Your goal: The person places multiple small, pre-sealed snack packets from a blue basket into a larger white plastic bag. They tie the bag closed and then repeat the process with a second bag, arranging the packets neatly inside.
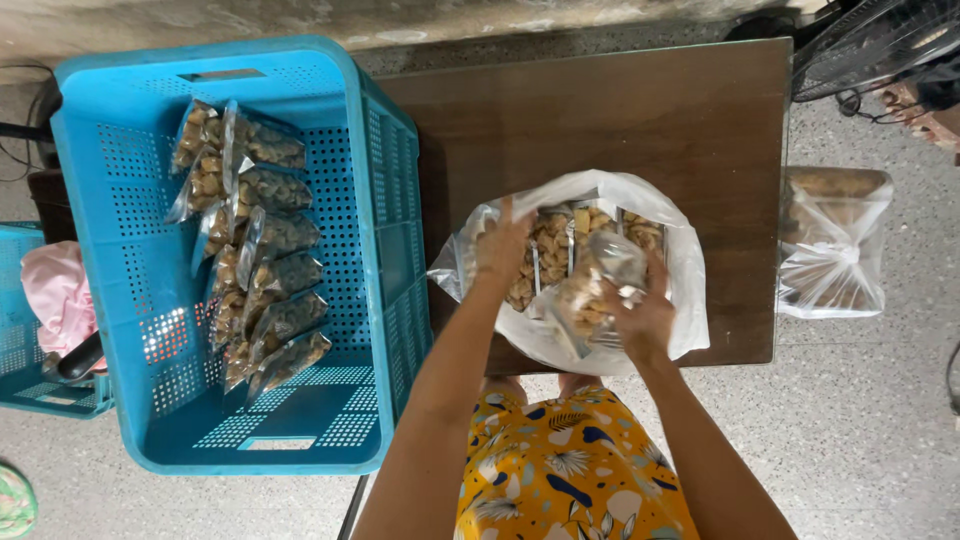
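Inside, clear packets (585, 285) of pale snacks

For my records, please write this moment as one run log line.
left hand: in white bag on packets | right hand: holds clear snack packet | blue crate: packets in rows

A dark wooden bench (620, 110) carries a large white plastic bag (690, 280) of snack packets at its near edge.
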